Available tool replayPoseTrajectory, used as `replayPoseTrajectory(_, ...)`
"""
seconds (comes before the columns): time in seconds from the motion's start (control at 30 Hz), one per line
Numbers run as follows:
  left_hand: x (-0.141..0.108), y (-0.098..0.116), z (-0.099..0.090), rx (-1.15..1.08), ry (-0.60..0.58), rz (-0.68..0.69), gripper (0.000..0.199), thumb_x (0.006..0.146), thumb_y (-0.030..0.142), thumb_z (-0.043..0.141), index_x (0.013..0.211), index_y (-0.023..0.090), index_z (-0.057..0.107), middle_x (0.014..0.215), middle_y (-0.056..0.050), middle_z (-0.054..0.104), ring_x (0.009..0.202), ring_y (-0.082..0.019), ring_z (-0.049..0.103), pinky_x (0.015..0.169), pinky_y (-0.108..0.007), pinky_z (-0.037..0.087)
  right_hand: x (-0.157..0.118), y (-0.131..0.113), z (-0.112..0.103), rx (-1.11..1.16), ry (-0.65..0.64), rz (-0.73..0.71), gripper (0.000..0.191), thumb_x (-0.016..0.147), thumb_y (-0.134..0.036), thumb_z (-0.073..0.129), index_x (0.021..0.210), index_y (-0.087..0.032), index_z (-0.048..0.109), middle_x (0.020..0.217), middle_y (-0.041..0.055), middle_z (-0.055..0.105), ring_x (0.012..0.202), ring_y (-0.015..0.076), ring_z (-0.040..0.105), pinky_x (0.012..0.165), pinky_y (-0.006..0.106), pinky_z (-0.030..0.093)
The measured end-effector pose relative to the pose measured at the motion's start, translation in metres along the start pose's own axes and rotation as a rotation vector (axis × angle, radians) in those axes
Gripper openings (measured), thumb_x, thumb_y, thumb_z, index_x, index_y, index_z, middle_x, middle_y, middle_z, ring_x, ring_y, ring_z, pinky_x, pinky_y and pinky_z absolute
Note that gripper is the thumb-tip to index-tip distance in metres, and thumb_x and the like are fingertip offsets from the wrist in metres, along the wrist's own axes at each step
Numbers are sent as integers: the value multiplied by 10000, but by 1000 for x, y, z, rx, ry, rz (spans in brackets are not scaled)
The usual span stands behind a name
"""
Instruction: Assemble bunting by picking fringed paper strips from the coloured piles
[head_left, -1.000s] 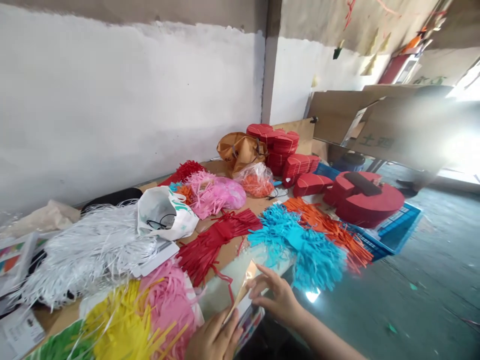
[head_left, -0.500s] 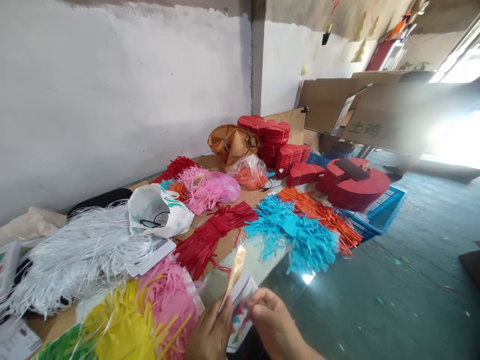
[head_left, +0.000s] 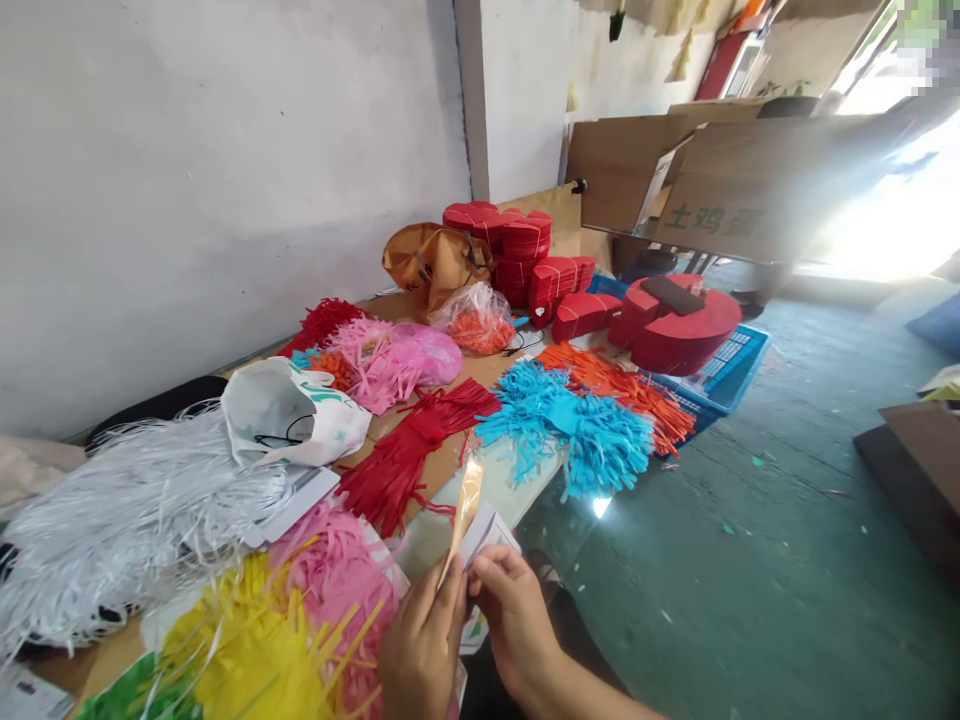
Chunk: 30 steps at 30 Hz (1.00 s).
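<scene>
Low in the view, my left hand [head_left: 420, 640] is closed around a thin, shiny gold-coloured strip [head_left: 466, 505] that points up and away. A white printed card [head_left: 487, 530] stands between my two hands, and the left fingers grip its near side too. The thumb and fingers of my right hand [head_left: 517, 620] pinch the card's right side, close against the left fingertips. Most of the print is covered by the hands. Pink paper strips [head_left: 337, 580] and yellow paper strips [head_left: 240, 640] lie to the left, with a red fringed bundle [head_left: 420, 450] beyond.
Blue fringed paper [head_left: 570, 425] and orange strips [head_left: 622, 390] lie at the table's right edge. A white bag [head_left: 337, 420] stands beside a heap of white strips [head_left: 142, 520]. Red stacks [head_left: 525, 250] are farther back. Beside the table sits a blue crate [head_left: 739, 370].
My right hand has moved left and now pinches the card, covering its coloured print. The view has turned right and down, so the table's contents appear shifted left and up.
</scene>
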<state>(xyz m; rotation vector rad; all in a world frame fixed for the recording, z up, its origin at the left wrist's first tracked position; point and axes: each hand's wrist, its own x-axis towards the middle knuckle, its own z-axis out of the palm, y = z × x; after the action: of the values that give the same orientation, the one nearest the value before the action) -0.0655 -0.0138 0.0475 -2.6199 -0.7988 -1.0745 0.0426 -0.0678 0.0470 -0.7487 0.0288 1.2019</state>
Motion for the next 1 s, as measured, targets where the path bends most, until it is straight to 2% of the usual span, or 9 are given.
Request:
replayPoseTrajectory(0.13, 1, 0, -1, -39, -14, 10, 251, 970, 226, 484, 1094, 159, 692, 986, -97, 763, 866, -177, 734, 772, -243, 572, 2, 3, 1, -34, 8, -11, 326, 629, -364, 854, 660, -181, 585, 514, -43, 577, 462, 111, 515, 495, 228, 427)
replayPoseTrajectory(0.47, -4, -5, 1, -57, -38, 10, 273, 958, 190, 487, 1183, 149, 637, 993, -100, 760, 874, -179, 731, 770, -247, 570, 8, 12, 4, -97, 106, -40, 333, 627, -357, 853, 683, -175, 579, 494, -46, 586, 422, 90, 475, 454, 206, 403)
replayPoseTrajectory(0.83, 0, -4, 4, -43, 22, 28, 194, 963, 148, 480, 1051, 90, 644, 912, -128, 758, 818, -171, 733, 746, -236, 565, 9, 9, 8, -136, 136, -45, 369, 585, -391, 865, 680, -174, 582, 483, -47, 584, 415, 96, 494, 428, 200, 401)
replayPoseTrajectory(1.0, 1, -3, 3, -95, 54, 69, 147, 932, 108, 528, 1041, 80, 623, 962, -174, 732, 887, -196, 722, 759, -259, 561, 11, 5, 9, -142, 145, -42, 370, 573, -387, 870, 664, -172, 583, 475, -47, 580, 403, 86, 474, 417, 192, 388)
